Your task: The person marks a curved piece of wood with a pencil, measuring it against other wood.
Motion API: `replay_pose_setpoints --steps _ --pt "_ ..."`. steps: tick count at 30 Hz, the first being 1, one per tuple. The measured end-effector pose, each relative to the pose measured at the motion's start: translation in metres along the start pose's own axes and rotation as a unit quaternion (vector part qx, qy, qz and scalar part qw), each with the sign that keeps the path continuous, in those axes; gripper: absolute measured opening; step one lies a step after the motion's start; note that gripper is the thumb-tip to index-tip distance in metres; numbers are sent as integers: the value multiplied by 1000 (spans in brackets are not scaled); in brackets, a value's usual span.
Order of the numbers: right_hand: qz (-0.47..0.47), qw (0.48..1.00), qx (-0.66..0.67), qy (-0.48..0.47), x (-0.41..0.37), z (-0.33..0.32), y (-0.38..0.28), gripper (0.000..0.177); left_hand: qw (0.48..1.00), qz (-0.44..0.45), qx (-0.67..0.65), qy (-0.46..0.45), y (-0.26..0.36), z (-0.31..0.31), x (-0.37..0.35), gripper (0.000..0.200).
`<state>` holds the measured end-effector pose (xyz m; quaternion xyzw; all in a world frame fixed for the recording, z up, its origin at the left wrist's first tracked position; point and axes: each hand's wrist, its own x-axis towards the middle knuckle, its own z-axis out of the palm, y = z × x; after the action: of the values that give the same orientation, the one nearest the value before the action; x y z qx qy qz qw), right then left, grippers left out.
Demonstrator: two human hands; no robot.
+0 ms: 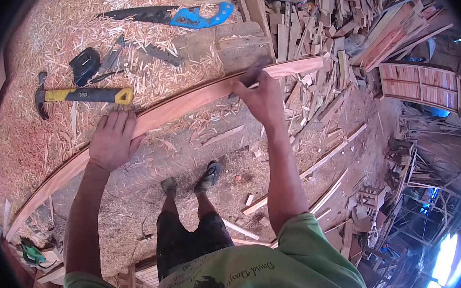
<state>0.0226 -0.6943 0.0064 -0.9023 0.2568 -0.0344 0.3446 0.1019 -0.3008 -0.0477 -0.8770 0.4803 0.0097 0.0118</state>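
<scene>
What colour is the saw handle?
The saw handle is bright blue, seen best in the head view.

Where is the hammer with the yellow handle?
In the head view the hammer lies on the shavings at upper left, just past the long board from the left hand, with a small black object beside its handle.

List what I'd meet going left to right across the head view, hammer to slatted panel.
Order: hammer → blue saw handle → right hand, gripping a dark tool → slatted wooden panel. The left hand and tape measure overlap the hammer, so omitted.
</scene>
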Motion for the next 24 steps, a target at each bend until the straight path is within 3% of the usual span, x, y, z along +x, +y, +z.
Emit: replay_pose_setpoints --steps 4,7,11,20,22,24 --pt "53 973 205 88 -66 11 6 33 1000 5 -7 0 1 -4 -1 65" --pt "-72 968 178 163 -89 27 3 33 1000 6 -25 -7 0 -3 0 64" --pt "-157 960 134 191 -84 41 14 30 1000 8 -19 1 -2 -1 -1 65" --pt "-61 951 283 107 -55 46 6 29 1000 4 -24 -1 -1 -2 0 65" --pt "-38 991 115 50 -32 29 -8 29 1000 6 -28 1 0 -2 0 64" --pt "20 1000 -10 -1 -12 21 -19 29 1000 9 -27 9 0 -4 2 63"
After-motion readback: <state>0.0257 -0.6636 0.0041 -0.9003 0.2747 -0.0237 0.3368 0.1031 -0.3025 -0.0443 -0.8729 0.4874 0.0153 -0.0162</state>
